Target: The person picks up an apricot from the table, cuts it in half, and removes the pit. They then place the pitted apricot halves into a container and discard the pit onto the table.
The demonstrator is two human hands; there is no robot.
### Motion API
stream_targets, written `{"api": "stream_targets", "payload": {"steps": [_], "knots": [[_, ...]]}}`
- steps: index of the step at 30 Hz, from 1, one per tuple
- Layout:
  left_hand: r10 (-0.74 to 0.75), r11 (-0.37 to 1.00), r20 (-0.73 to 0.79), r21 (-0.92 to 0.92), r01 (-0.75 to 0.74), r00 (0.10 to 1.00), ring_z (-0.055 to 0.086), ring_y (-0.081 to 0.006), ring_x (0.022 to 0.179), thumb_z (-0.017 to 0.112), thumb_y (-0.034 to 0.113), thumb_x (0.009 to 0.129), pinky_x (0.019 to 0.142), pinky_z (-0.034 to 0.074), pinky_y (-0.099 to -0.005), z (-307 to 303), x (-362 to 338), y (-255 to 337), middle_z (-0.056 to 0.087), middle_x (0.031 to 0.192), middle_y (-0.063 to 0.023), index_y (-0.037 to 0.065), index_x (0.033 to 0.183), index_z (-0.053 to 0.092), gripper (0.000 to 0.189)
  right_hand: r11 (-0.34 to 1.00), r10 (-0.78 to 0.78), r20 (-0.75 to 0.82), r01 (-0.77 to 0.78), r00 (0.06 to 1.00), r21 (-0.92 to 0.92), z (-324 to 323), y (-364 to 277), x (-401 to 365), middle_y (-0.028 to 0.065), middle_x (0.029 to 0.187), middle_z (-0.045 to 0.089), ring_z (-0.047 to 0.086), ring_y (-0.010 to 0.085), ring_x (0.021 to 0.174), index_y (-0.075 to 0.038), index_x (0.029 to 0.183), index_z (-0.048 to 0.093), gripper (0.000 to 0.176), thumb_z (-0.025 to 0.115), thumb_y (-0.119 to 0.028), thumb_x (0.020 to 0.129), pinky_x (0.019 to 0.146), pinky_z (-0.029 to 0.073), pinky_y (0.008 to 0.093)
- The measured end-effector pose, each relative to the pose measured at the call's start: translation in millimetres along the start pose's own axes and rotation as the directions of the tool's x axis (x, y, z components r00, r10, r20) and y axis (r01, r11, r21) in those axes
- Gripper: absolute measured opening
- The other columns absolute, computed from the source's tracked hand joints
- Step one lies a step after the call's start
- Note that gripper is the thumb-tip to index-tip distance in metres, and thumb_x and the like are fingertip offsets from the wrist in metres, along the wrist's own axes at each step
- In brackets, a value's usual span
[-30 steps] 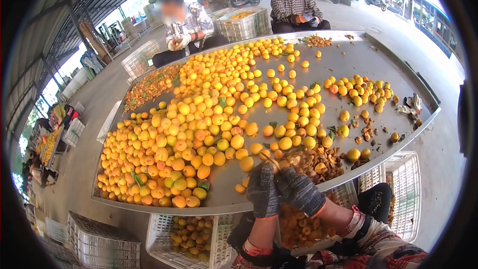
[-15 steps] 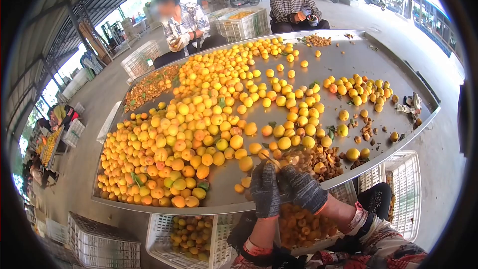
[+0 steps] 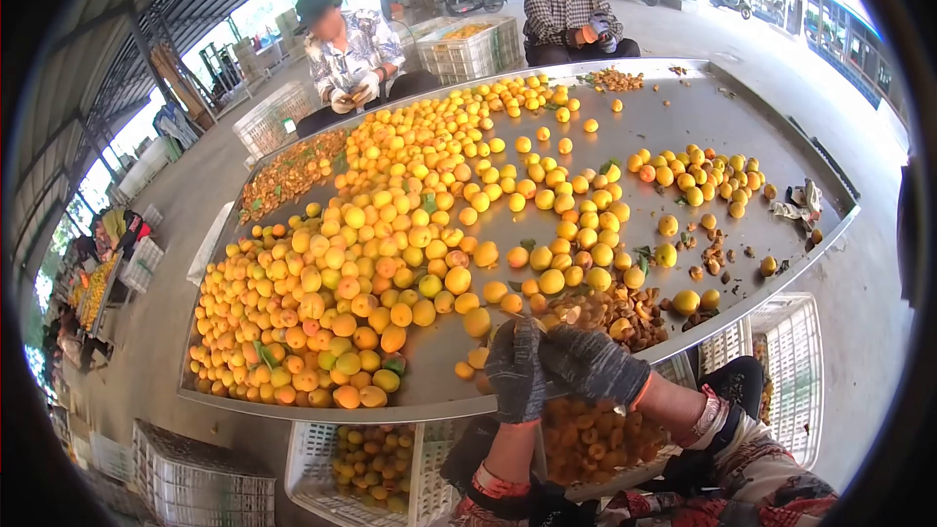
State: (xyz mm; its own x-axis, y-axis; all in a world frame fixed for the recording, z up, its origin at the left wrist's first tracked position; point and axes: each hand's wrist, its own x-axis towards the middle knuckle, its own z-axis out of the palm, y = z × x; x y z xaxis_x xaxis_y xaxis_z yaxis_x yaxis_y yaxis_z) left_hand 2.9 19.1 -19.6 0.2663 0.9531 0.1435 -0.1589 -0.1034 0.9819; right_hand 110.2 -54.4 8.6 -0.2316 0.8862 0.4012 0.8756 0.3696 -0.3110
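My left hand (image 3: 515, 371) and my right hand (image 3: 593, 363), both in dark grey knit gloves, meet at the near edge of the metal table (image 3: 439, 351). The fingers of each are closed and pinched close together. What they hold is hidden by the gloves; only a thin brownish edge shows between the fingertips. Just beyond my hands lies a heap of brown apricot pits and scraps (image 3: 630, 317). A large pile of yellow-orange apricots (image 3: 337, 283) spreads left and ahead of them. Below my hands, a crate holds orange apricot pieces (image 3: 597, 444).
White crates stand under the near edge, one with whole apricots (image 3: 373, 464), another at the right (image 3: 795, 371). A crumpled cloth (image 3: 802, 200) lies near the table's right corner. Two people (image 3: 351, 54) (image 3: 569, 5) sit across the table. A stack of crates (image 3: 200, 478) stands lower left.
My hands stay together at nearly the same spot, with slightly shifted fingers. The person across at the left has lowered their head and brought both gloved hands together. The view has moved slightly.
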Motion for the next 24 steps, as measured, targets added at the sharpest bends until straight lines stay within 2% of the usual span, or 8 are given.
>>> {"api": "stream_targets", "payload": {"steps": [5, 10, 13, 15, 18, 20, 22, 24], "knots": [[-0.057, 0.998, -0.078, 0.035, 0.060, 0.995, 0.052, -0.0143, 0.072, 0.047, 0.022, 0.090, 0.066, 0.043, -0.0271, -0.5, 4.6, -4.7, 0.060, 0.083, -0.0088, -0.004, 0.096, 0.057, 0.028, 0.871, 0.445, -0.181, -0.377, 0.877, 0.315, 24.3, -12.3, -3.8, 0.0171, 0.079, 0.057, 0.058, 0.0343, 0.071, -0.003, 0.094, 0.055, 0.021, 0.057, -0.018, 0.079, 0.059, 0.047, 0.0408], [-0.189, 0.971, 0.018, 0.153, 0.184, 0.982, 0.055, -0.0186, 0.088, 0.045, 0.027, 0.090, 0.077, 0.043, -0.0281, -6.4, 3.5, -7.3, 0.060, 0.099, -0.0152, -0.003, 0.109, 0.055, 0.038, 0.899, 0.420, -0.172, -0.383, 0.891, 0.212, 33.2, -6.6, -8.2, 0.0172, 0.074, 0.057, 0.058, 0.0349, 0.066, -0.003, 0.096, 0.053, 0.023, 0.055, -0.019, 0.080, 0.056, 0.046, 0.0420], [0.038, 0.959, -0.013, 0.283, -0.033, 0.999, 0.056, -0.0190, 0.084, 0.046, 0.028, 0.090, 0.074, 0.043, -0.0293, -4.0, 2.9, -21.9, 0.061, 0.095, -0.0135, -0.003, 0.104, 0.056, 0.036, 0.896, 0.422, -0.127, -0.392, 0.898, 0.208, 24.4, -12.9, -3.9, 0.0176, 0.077, 0.057, 0.058, 0.0345, 0.068, -0.001, 0.096, 0.053, 0.024, 0.055, -0.018, 0.079, 0.057, 0.047, 0.0411], [-0.065, 0.998, 0.043, 0.006, 0.065, 0.997, 0.054, -0.0201, 0.073, 0.051, 0.019, 0.087, 0.067, 0.043, -0.0310, 1.7, 0.8, -0.7, 0.059, 0.080, -0.0114, -0.002, 0.090, 0.057, 0.021, 0.872, 0.451, -0.080, -0.419, 0.889, 0.255, 28.8, -9.4, -4.0, 0.0184, 0.081, 0.057, 0.058, 0.0342, 0.071, 0.000, 0.096, 0.053, 0.024, 0.055, -0.017, 0.079, 0.059, 0.047, 0.0404], [0.016, 0.986, 0.039, 0.168, -0.022, 0.999, 0.054, -0.0201, 0.073, 0.052, 0.018, 0.087, 0.066, 0.043, -0.0315, -3.3, 2.5, 9.6, 0.058, 0.078, -0.0102, 0.000, 0.088, 0.057, 0.019, 0.634, 0.398, -0.117, -0.181, 0.910, 0.752, 40.9, 8.0, -6.2, 0.0197, 0.093, 0.055, 0.057, 0.0336, 0.082, 0.001, 0.096, 0.054, 0.025, 0.055, -0.015, 0.077, 0.065, 0.047, 0.0391], [0.056, 0.972, 0.048, 0.226, -0.066, 0.997, 0.054, -0.0185, 0.073, 0.052, 0.019, 0.087, 0.065, 0.043, -0.0311, -5.0, 3.5, 9.0, 0.058, 0.078, -0.0088, 0.000, 0.088, 0.057, 0.019, 0.994, -0.099, -0.143, 0.092, 0.985, -0.057, 6.9, 5.5, -0.7, 0.0204, 0.101, 0.052, 0.054, 0.0337, 0.090, 0.002, 0.097, 0.055, 0.027, 0.056, -0.013, 0.075, 0.070, 0.047, 0.0384], [0.099, 0.951, 0.060, 0.287, -0.112, 0.993, 0.054, -0.0169, 0.072, 0.051, 0.020, 0.088, 0.065, 0.043, -0.0306, -4.3, 3.7, 3.0, 0.058, 0.078, -0.0075, 0.000, 0.089, 0.057, 0.020, 0.988, -0.131, -0.171, 0.113, 0.977, -0.108, 9.7, 8.7, -2.6, 0.0206, 0.100, 0.052, 0.054, 0.0344, 0.090, 0.002, 0.099, 0.055, 0.027, 0.056, -0.013, 0.077, 0.070, 0.048, 0.0384], [0.039, 0.999, 0.032, 0.002, -0.039, 0.999, 0.054, -0.0150, 0.071, 0.052, 0.023, 0.088, 0.063, 0.044, -0.0304, -1.0, 4.6, -7.1, 0.058, 0.077, -0.0053, 0.000, 0.090, 0.056, 0.023, 0.978, -0.169, -0.198, 0.140, 0.965, -0.155, 4.5, 2.6, -0.5, 0.0208, 0.100, 0.052, 0.054, 0.0351, 0.090, 0.001, 0.101, 0.054, 0.027, 0.055, -0.013, 0.079, 0.071, 0.048, 0.0384]]}}
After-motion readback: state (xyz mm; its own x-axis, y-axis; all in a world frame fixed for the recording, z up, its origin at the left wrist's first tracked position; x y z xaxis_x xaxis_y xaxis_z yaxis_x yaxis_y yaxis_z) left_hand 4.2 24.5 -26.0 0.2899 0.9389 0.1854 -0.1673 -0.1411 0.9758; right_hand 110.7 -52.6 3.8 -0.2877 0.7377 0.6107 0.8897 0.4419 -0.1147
